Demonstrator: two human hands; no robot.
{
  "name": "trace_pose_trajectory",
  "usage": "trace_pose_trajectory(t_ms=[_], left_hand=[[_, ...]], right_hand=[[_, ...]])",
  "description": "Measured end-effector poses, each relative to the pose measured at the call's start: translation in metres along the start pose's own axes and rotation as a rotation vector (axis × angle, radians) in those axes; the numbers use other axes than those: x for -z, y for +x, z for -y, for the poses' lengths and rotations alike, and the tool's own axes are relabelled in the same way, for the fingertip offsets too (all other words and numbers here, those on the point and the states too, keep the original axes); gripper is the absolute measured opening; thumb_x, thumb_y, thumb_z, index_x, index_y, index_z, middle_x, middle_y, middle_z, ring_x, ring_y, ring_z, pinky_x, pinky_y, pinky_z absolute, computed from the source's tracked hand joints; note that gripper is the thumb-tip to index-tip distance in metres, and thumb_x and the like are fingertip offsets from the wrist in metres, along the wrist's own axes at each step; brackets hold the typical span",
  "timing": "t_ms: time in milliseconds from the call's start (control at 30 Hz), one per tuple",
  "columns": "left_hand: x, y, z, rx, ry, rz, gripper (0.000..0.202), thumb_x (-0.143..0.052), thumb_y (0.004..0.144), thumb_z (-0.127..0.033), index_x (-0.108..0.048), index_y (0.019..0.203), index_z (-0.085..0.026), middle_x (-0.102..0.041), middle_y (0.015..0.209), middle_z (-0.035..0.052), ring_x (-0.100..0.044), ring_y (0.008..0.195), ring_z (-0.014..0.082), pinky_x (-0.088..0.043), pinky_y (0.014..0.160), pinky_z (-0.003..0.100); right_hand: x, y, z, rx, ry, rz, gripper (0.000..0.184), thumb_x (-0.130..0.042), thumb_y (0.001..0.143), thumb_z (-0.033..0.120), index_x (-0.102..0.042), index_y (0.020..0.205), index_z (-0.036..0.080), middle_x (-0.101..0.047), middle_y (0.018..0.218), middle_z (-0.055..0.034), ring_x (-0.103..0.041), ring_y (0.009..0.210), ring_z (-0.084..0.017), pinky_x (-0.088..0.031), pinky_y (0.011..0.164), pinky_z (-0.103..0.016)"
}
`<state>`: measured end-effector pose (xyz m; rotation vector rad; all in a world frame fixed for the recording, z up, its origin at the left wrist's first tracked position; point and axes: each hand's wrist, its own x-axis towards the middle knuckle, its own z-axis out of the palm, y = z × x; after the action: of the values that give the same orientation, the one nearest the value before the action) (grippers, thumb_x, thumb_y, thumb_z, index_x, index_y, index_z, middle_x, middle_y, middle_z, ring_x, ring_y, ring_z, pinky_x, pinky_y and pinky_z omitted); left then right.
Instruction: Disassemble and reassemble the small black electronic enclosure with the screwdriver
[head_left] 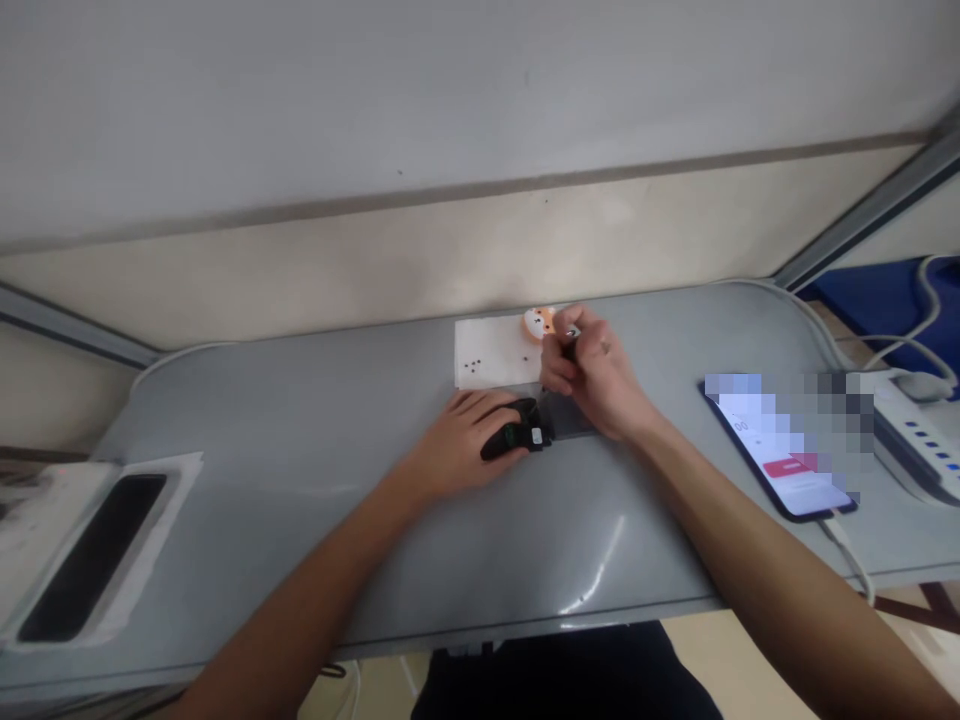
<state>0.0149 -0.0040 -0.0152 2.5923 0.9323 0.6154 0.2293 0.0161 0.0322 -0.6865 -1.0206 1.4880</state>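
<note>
My left hand point(472, 440) is closed around a black plastic device point(517, 432) with a green mark, rounded like a computer mouse. It holds the device down on the grey table. My right hand point(589, 365) is closed in a pinch on a slim screwdriver point(572, 335), mostly hidden by the fingers, over the device's right end. Beneath that hand lies a flat dark piece point(571, 418). Behind both hands is a white paper sheet point(491, 345) with several tiny dark screws point(472, 366). An orange and white animal-faced item point(538, 325) sits on its right part, partly covered by my right hand.
A lit phone point(780, 450) with a cable lies at the right, beside a white power strip point(911, 440). At the left, a dark phone-shaped slab point(94, 555) rests on white sheets. A pale wall panel point(375, 255) closes off the grey table point(300, 420) at the back.
</note>
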Motion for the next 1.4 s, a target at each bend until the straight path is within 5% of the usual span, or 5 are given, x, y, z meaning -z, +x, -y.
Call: trace_pose_trajectory(t_ms=[233,433,1033,1200,1400], left_hand=[[0.0003,0.0007,-0.0006,-0.007,0.025,-0.004,0.020,-0.067,0.097,-0.037,-0.066,0.112,-0.023,-0.068,0.131,0.0077,-0.063,0.120,0.0263,-0.048,0.105,0.045],[0.0007,0.0002,0.0001,-0.023,0.022,-0.006,0.022,-0.066,0.098,-0.038,-0.067,0.114,-0.024,-0.068,0.133,0.0083,-0.063,0.122,0.0258,-0.047,0.106,0.045],[0.0054,0.0000,-0.0036,-0.013,0.007,0.011,0.024,-0.066,0.096,-0.033,-0.064,0.117,-0.022,-0.066,0.133,0.0091,-0.061,0.123,0.0266,-0.047,0.107,0.045],[0.0032,-0.0008,-0.0027,-0.028,0.022,0.005,0.023,-0.065,0.097,-0.031,-0.064,0.117,-0.022,-0.066,0.135,0.0094,-0.061,0.124,0.0269,-0.047,0.107,0.046],[0.0025,-0.0008,-0.0021,-0.034,0.014,-0.005,0.025,-0.064,0.097,-0.031,-0.065,0.120,-0.023,-0.066,0.135,0.0104,-0.061,0.123,0.0273,-0.048,0.106,0.047]], right_hand=[[0.0048,0.0002,0.0020,-0.044,0.106,0.082,0.038,-0.081,0.082,0.054,-0.057,0.086,0.024,-0.061,0.096,-0.0017,-0.064,0.084,-0.016,-0.052,0.073,-0.032],[0.0008,-0.0006,-0.0042,0.000,0.013,0.044,0.043,-0.072,0.087,0.063,-0.049,0.087,0.027,-0.038,0.063,0.0077,-0.034,0.052,-0.010,-0.034,0.051,-0.026],[-0.0042,0.0007,-0.0039,-0.007,0.084,0.037,0.044,-0.054,0.096,0.068,-0.066,0.101,0.025,-0.047,0.076,0.0014,-0.046,0.060,-0.012,-0.042,0.056,-0.029],[-0.0033,-0.0028,0.0030,-0.006,0.075,0.026,0.038,-0.081,0.083,0.050,-0.055,0.080,0.023,-0.059,0.092,-0.0005,-0.060,0.077,-0.013,-0.049,0.071,-0.030],[-0.0032,0.0002,0.0003,-0.007,0.089,-0.015,0.051,-0.069,0.086,0.068,-0.046,0.076,0.024,-0.032,0.059,0.0077,-0.029,0.050,-0.009,-0.030,0.050,-0.026]])
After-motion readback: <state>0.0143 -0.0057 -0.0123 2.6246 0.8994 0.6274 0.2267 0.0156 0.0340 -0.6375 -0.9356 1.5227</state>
